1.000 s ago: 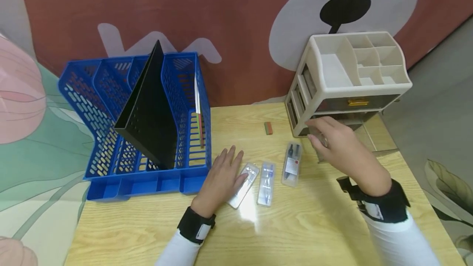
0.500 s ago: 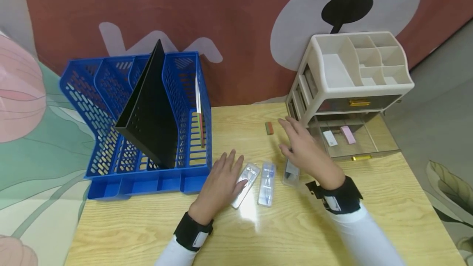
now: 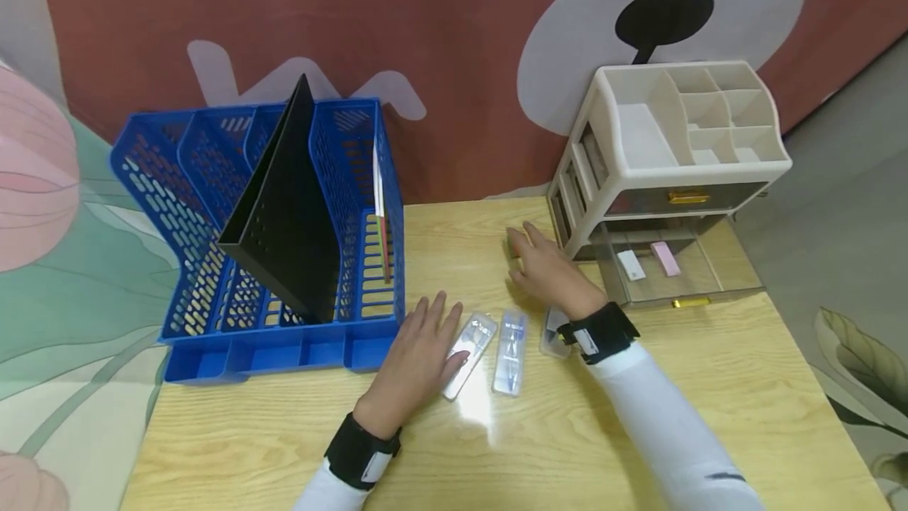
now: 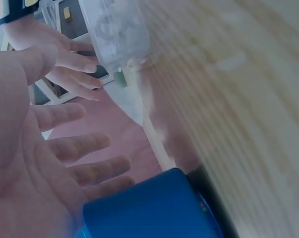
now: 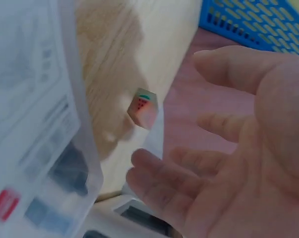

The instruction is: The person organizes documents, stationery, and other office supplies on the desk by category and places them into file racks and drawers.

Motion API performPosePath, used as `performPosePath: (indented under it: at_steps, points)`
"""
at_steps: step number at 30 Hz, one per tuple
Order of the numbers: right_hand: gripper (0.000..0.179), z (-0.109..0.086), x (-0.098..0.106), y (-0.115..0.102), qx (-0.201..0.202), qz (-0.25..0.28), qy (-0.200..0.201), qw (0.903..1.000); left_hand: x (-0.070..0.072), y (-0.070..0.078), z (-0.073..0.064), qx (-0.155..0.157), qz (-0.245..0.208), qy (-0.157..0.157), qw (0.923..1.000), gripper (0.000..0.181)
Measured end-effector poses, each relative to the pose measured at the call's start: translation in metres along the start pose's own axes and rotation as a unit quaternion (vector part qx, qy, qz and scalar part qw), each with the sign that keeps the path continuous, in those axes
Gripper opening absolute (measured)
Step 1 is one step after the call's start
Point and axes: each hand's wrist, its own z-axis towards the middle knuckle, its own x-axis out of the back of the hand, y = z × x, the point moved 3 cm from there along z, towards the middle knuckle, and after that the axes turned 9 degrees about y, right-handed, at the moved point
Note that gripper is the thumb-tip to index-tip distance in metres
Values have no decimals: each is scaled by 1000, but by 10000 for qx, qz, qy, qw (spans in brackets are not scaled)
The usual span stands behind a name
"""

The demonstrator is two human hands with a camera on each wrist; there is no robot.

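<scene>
My right hand (image 3: pixel 553 270) reaches over a small eraser (image 5: pixel 143 109) with a watermelon print. In the right wrist view its fingers are parted, with a gap between them and the eraser; the head view mostly hides the eraser behind the fingertips. Under the right wrist lies a clear pen case (image 3: pixel 553 337), partly covered. My left hand (image 3: pixel 414 357) is spread beside the blue file rack, its thumb over the edge of a clear slim case (image 3: pixel 474 345). A second clear case (image 3: pixel 511 353) lies just right of that one.
A blue file rack (image 3: pixel 284 357) holding a black folder (image 3: pixel 291 227) stands at left. At right, a white drawer organizer (image 3: pixel 645 132) has its lower clear drawer (image 3: pixel 731 290) pulled out, with a white block (image 3: pixel 630 265) and a pink block (image 3: pixel 665 259) inside.
My right hand has moved left from the pulled-out drawer, across the pen case, to the eraser. Both blocks in the drawer have come into view. The left hand has barely shifted.
</scene>
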Motion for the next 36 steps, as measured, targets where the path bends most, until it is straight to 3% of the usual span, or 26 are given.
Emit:
performPosePath:
  at_steps: [8, 13, 16, 21, 27, 36]
  points:
    - [71, 22, -11, -4, -344, -124, -462, 9983, 1, 0, 2, 55, -11, -21, 10000, 66]
    - [35, 29, -14, -8, -388, -481, -353, 9975, 1, 1, 3, 62, -38, -16, 10000, 66]
    - [23, 32, -16, -10, -446, -611, -314, 9966, 1, 0, 3, 71, -73, 23, 9999, 66]
    - [25, 36, -17, -14, -471, -664, -254, 9964, 2, -1, 3, 74, -60, 121, 9999, 66]
    - [40, 36, -18, -19, -257, -835, -370, 9955, 2, -1, 3, 111, -97, 84, 9999, 66]
    - [42, 15, -18, -23, 456, -786, 109, 9958, 2, -1, 2, 63, -26, -20, 10000, 70]
